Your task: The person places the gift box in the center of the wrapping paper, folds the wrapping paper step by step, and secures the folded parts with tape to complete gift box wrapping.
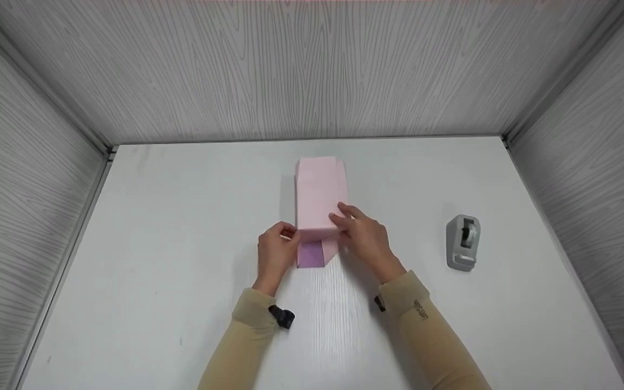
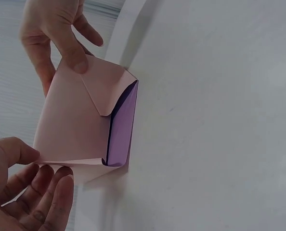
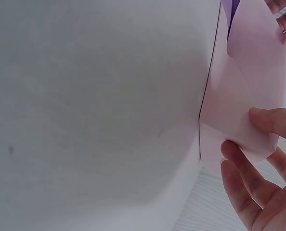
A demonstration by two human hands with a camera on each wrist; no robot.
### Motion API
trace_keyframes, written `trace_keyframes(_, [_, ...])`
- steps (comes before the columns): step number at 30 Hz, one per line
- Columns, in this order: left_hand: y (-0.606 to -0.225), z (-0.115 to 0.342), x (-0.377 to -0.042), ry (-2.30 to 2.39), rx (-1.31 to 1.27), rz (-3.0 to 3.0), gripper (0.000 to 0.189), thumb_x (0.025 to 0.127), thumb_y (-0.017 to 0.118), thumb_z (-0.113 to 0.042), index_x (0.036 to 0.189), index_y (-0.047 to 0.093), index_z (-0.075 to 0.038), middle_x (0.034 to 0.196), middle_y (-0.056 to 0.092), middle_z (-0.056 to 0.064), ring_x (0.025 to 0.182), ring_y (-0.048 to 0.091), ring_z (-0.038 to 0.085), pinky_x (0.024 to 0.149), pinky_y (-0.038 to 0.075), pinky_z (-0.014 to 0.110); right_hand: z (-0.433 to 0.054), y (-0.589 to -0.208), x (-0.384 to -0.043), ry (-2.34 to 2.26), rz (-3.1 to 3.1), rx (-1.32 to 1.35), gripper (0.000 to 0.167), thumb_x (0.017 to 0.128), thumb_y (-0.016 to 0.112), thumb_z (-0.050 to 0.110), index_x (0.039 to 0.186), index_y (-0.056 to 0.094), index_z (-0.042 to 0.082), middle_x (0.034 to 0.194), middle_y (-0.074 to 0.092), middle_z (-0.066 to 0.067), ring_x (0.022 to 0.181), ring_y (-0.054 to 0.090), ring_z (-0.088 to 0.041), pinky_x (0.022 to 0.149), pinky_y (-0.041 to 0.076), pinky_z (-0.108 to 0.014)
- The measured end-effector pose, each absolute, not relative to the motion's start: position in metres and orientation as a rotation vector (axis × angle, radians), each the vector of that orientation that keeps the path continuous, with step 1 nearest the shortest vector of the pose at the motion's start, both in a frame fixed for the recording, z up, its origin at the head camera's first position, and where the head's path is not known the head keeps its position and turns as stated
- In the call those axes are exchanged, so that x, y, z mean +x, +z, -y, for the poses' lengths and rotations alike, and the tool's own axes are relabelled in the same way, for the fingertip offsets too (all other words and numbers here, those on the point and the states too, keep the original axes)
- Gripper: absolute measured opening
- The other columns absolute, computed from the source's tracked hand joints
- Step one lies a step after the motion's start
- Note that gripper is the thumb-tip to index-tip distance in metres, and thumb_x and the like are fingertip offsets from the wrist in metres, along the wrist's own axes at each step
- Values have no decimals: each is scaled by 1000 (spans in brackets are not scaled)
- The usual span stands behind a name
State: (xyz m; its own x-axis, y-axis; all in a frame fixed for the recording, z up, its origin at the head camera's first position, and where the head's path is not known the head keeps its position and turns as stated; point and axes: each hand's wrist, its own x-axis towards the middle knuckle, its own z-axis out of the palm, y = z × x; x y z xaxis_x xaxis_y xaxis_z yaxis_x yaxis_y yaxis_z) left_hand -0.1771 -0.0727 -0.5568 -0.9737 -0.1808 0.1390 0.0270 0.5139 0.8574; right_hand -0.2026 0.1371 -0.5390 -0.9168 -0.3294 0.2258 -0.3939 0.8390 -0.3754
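Note:
A long, box-shaped piece of folded pink paper (image 1: 320,189) lies on the table, its near end partly folded in. The purple inner side (image 2: 122,127) shows at the lower flap of that end. My left hand (image 1: 278,252) pinches the left edge of the near end between thumb and fingers. At the right corner, my right hand (image 1: 366,235) holds the paper, the thumb (image 3: 273,120) pressing the folded end and the fingers along the side. In the left wrist view, a slanted fold (image 2: 104,84) lies under the right thumb.
A grey tape dispenser (image 1: 462,242) stands on the white table (image 1: 182,216) to the right of the paper. Grey wood-grain panels (image 1: 290,70) enclose the table at the back and both sides.

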Motion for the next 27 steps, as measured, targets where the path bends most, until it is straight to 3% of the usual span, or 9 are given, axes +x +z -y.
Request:
trace_keyframes(6, [-559,75,-176,-1395,144,2588,7,85,71,-14,81,70,-8,77,68,1,70,65,16,67,52,34,-137,-540,-202,640,2863,573,52,85,75,6,133,63,24,146,50,0,103,67,-26,72,54,-36])
trace_keyframes(10, [-559,75,-175,-1363,137,2609,9,85,70,-15,80,70,-8,75,67,1,70,64,17,66,52,35,-137,-540,-202,625,2848,577,52,84,74,2,131,64,24,144,51,1,76,67,-23,60,51,-34])
trace_keyframes(13, [-559,75,-174,-1342,124,2614,10,86,69,-15,80,70,-7,74,67,2,69,64,18,65,52,36,-137,-540,-203,608,2848,570,52,84,72,1,130,65,25,144,52,1,67,63,-22,54,47,-33])
trace_keyframes(18, [-561,75,-170,-1310,138,2633,10,86,70,-15,80,72,-7,74,68,2,69,64,18,65,52,36,-137,-539,-203,609,2851,562,50,85,74,5,130,65,25,144,52,1,86,68,-26,59,50,-35])
trace_keyframes(27, [-561,77,-165,-1301,159,2681,9,85,70,-15,80,72,-7,73,67,2,67,61,18,64,51,35,-137,-540,-203,628,2859,562,50,87,73,6,132,63,25,145,50,1,99,67,-26,68,53,-35])
